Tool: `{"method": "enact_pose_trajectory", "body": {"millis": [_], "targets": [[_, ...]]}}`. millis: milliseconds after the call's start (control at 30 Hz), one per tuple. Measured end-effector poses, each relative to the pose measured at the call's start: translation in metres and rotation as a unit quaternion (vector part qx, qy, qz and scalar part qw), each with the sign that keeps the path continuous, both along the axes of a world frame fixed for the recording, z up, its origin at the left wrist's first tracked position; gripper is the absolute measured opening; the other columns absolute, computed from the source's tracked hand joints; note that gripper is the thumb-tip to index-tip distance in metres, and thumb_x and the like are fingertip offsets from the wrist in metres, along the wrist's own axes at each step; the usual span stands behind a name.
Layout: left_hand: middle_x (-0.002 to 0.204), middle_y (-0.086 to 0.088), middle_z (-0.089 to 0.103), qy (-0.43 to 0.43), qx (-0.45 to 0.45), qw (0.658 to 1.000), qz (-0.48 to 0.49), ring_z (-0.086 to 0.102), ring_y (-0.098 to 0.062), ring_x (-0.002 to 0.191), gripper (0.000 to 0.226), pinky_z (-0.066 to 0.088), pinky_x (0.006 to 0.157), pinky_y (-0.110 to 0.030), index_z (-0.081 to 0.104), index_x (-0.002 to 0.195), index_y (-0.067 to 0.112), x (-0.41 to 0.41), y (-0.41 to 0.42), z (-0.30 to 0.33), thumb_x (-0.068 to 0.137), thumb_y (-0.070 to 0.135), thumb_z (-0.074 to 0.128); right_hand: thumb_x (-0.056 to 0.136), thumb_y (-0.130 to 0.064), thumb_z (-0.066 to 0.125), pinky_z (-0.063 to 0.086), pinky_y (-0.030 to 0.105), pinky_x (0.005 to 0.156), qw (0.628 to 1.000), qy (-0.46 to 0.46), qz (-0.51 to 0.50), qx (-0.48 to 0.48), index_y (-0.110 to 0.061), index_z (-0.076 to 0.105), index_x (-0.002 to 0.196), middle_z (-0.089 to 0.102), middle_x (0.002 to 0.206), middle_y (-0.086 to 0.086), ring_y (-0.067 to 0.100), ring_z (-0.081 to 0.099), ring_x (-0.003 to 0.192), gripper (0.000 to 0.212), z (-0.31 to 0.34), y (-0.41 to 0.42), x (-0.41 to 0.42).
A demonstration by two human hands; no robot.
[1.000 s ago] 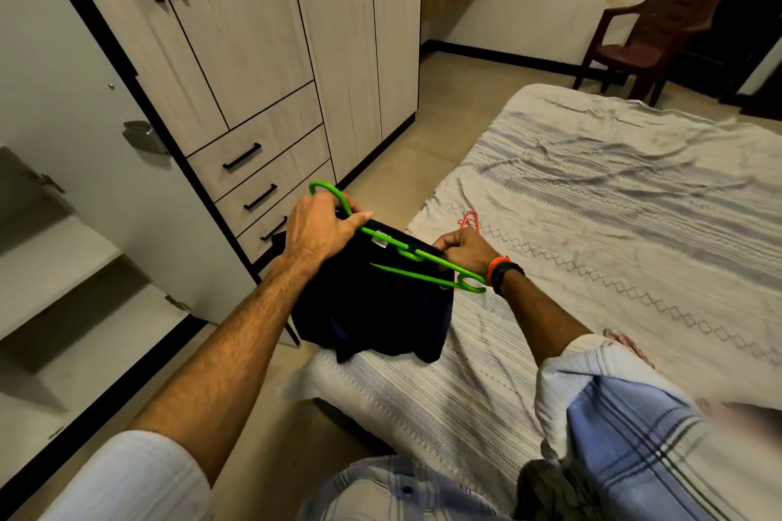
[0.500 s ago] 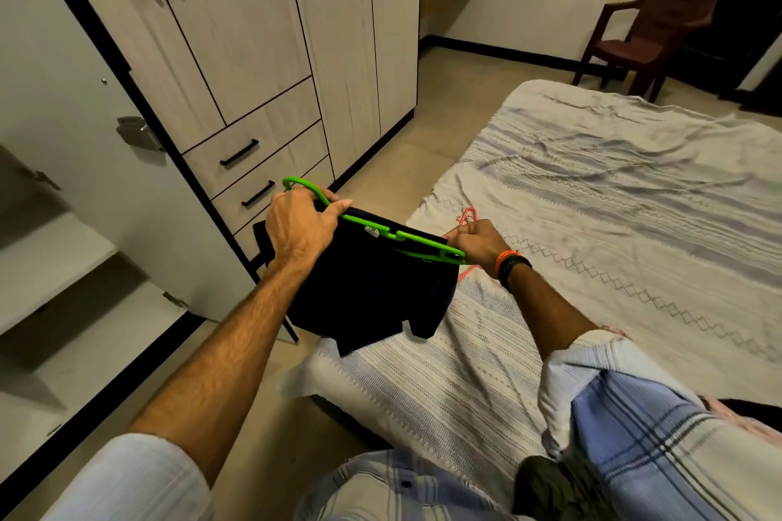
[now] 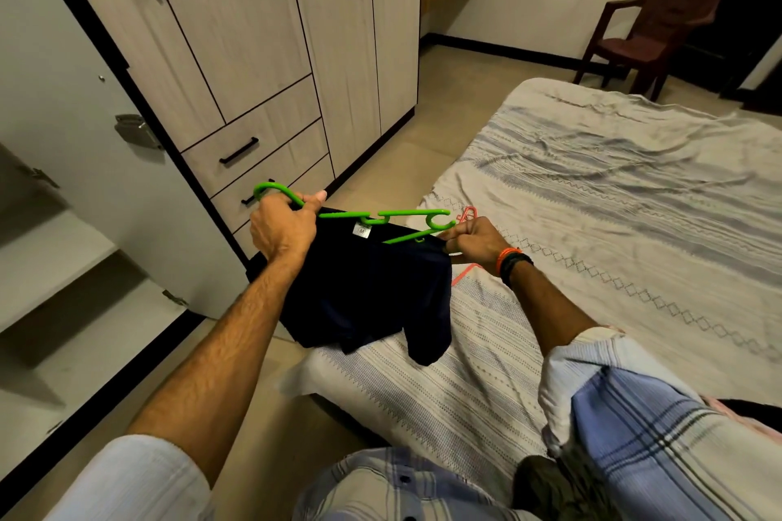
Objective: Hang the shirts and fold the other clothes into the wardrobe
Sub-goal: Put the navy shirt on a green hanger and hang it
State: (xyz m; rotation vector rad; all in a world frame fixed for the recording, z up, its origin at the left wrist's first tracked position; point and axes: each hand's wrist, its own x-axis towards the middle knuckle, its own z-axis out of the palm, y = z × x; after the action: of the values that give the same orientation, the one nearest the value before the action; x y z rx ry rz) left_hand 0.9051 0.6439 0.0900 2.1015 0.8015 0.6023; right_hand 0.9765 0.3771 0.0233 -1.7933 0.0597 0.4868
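Note:
A dark navy shirt (image 3: 368, 292) hangs between my hands over the near corner of the bed, its white size label showing at the collar. A bright green plastic hanger (image 3: 397, 218) lies across its top. My left hand (image 3: 281, 226) grips the hanger near its hook. My right hand (image 3: 474, 239) pinches the shirt's right shoulder at the hanger's other end. The wardrobe (image 3: 237, 55) stands to the left, one door (image 3: 76, 131) swung open onto pale shelves (image 3: 38, 262).
An orange hanger (image 3: 464, 220) lies on the bed (image 3: 613, 190) just behind my right hand. A brown plastic chair (image 3: 651, 25) stands at the far right by the wall. Tiled floor runs between wardrobe and bed.
Both hands have lifted the shirt and hanger slightly and turned the hanger flatter across the collar. The shirt now hangs lower and more spread beneath it.

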Motion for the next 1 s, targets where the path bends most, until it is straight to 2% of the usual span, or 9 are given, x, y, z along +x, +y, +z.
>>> {"method": "enact_pose_trajectory", "body": {"millis": [100,200,267,400,500,600,767,900,1000], "targets": [[0.080,0.002,0.066,0.014,0.002,1.000,-0.003,0.061,-0.018,0.080,0.032,0.043,0.065,-0.030,0.075,0.086,0.018,0.000,0.002,0.001,0.077,0.049,0.078,0.081,0.020,0.050,0.060,0.031,0.065,1.000,-0.006,0.005,-0.002,0.006,0.069,0.077,0.071,0.089,0.007,0.018,0.066,0.080,0.023,0.002,0.001,-0.001],[0.081,-0.002,0.069,0.040,0.028,0.999,-0.018,0.063,-0.019,0.078,0.034,0.041,0.062,-0.029,0.075,0.087,0.017,-0.002,0.004,0.001,0.075,0.049,0.079,0.081,0.019,0.048,0.059,0.040,0.076,1.000,-0.011,-0.011,0.000,-0.002,0.065,0.062,0.067,0.076,0.006,0.020,0.064,0.077,0.033,0.003,0.001,0.003],[0.080,-0.004,0.069,0.055,0.058,0.996,-0.029,0.064,-0.020,0.076,0.036,0.041,0.060,-0.029,0.073,0.086,0.015,-0.003,0.005,-0.001,0.076,0.050,0.078,0.081,0.019,0.047,0.059,0.041,0.078,1.000,-0.008,-0.024,0.015,-0.002,0.067,0.066,0.068,0.077,0.007,0.021,0.064,0.076,0.033,0.003,0.002,0.004],[0.077,-0.006,0.067,0.076,0.121,0.988,-0.052,0.064,-0.023,0.074,0.035,0.045,0.059,-0.030,0.061,0.072,0.021,-0.007,0.003,0.000,0.077,0.051,0.076,0.080,0.019,0.049,0.059,0.030,0.063,0.997,-0.022,-0.066,0.039,-0.007,0.070,0.068,0.069,0.076,0.009,0.021,0.066,0.074,0.036,0.004,0.004,0.005],[0.072,-0.003,0.064,0.083,0.153,0.983,-0.055,0.063,-0.021,0.070,0.039,0.042,0.055,-0.029,0.061,0.071,0.018,-0.004,0.001,0.005,0.077,0.053,0.075,0.079,0.017,0.055,0.060,0.038,0.071,0.992,-0.055,-0.113,0.026,-0.013,0.072,0.066,0.071,0.077,0.007,0.026,0.069,0.078,0.037,0.001,0.008,0.008],[0.072,-0.003,0.066,0.096,0.172,0.979,-0.058,0.065,-0.021,0.070,0.041,0.050,0.057,-0.032,0.070,0.079,0.015,0.000,0.001,0.009,0.076,0.055,0.075,0.076,0.011,0.060,0.061,0.041,0.080,0.984,-0.082,-0.155,-0.006,-0.021,0.074,0.064,0.074,0.077,0.005,0.027,0.071,0.081,0.036,-0.001,0.011,0.011],[0.072,-0.002,0.061,0.115,0.200,0.971,-0.065,0.057,-0.019,0.069,0.036,0.040,0.057,-0.031,0.070,0.080,0.016,-0.002,-0.005,0.014,0.078,0.051,0.075,0.078,0.003,0.067,0.057,0.035,0.092,0.975,-0.124,-0.173,-0.059,-0.018,0.079,0.079,0.074,0.078,-0.002,0.017,0.071,0.089,0.024,0.001,0.014,0.009],[0.063,0.003,0.047,0.135,0.220,0.963,-0.081,0.054,-0.021,0.069,0.037,0.037,0.060,-0.032,0.061,0.070,0.017,-0.005,-0.011,0.013,0.080,0.050,0.074,0.079,0.003,0.064,0.056,0.027,0.090,0.967,-0.172,-0.167,-0.090,-0.013,0.080,0.085,0.073,0.078,-0.001,0.005,0.067,0.075,0.024,0.012,0.019,0.001],[0.057,0.007,0.041,0.138,0.243,0.955,-0.096,0.050,-0.017,0.064,0.037,0.038,0.059,-0.030,0.066,0.075,0.016,-0.003,-0.015,0.011,0.080,0.052,0.073,0.077,0.001,0.062,0.052,0.018,0.087,0.959,-0.202,-0.165,-0.113,-0.015,0.080,0.087,0.073,0.079,-0.002,-0.001,0.062,0.073,0.026,0.021,0.026,-0.002]]}}
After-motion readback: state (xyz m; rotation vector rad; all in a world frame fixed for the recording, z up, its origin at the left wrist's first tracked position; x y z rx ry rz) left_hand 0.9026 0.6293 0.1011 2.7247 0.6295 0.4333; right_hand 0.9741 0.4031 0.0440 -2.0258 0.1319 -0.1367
